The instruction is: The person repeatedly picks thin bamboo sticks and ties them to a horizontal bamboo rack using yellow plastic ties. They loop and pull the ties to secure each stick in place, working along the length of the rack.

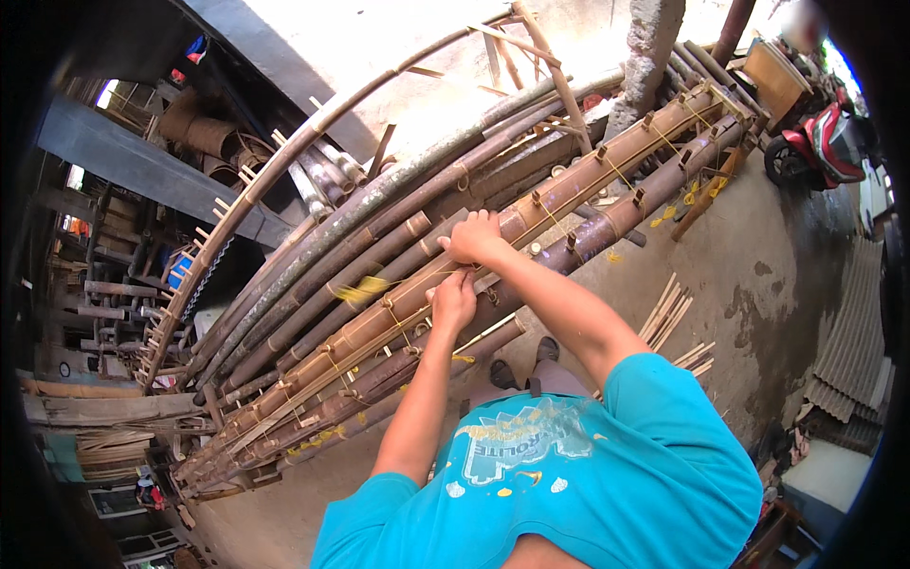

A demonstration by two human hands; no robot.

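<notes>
My left hand (453,302) is closed, its fingers pinched against the near side of a thick brown bamboo pole (417,296), seemingly on a thin yellow cord. A loose yellow bunch of this cord (362,289), smeared by motion, hangs to its left. Just beyond, my right hand (474,237) is curled closed over the top of the same pole; what lies inside its fingers is hidden. Short pegs (537,197) stand along the pole, and yellow cord lashings (616,173) cross it. A second, darker bamboo pole (607,226) runs parallel, nearer me.
More long bamboo poles (379,220) lie behind the lashed pair. A curved, pegged bamboo piece (275,171) arches at left. Thin split sticks (668,313) rest on the concrete floor (701,270) at right. A concrete post (645,66) and a red motorcycle (823,147) stand farther off.
</notes>
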